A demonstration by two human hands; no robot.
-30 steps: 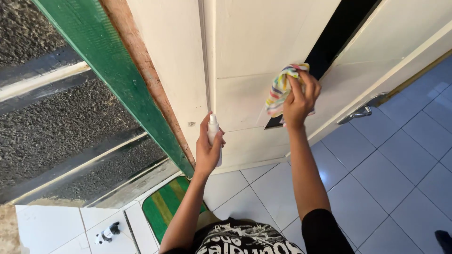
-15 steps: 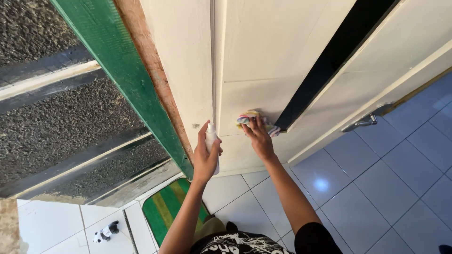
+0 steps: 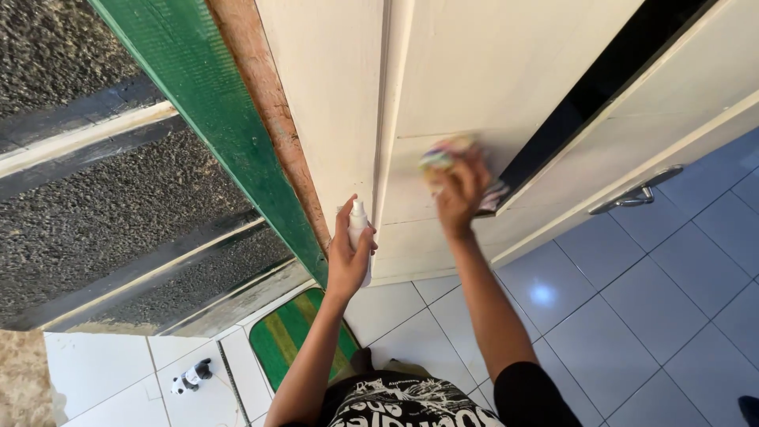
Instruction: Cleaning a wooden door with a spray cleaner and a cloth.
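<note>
My left hand (image 3: pixel 348 257) grips a small white spray bottle (image 3: pixel 358 224), held upright close to the cream door (image 3: pixel 443 71). My right hand (image 3: pixel 461 194) presses a striped multicoloured cloth (image 3: pixel 444 152) flat against the door's lower panel, blurred with motion. The cloth lies just left of a dark vertical gap (image 3: pixel 601 87) in the door.
A silver lever handle (image 3: pixel 636 194) sticks out on the door at the right. A green frame strip (image 3: pixel 213 134) and rough dark wall run down the left. Below lie grey-blue floor tiles (image 3: pixel 656 316), a green striped mat (image 3: pixel 288 336) and a small black-and-white toy figure (image 3: pixel 192 376).
My right hand swept the cloth down and left across the panel, then back up and slightly right. My left hand kept the bottle nearly still. The view shifted a little.
</note>
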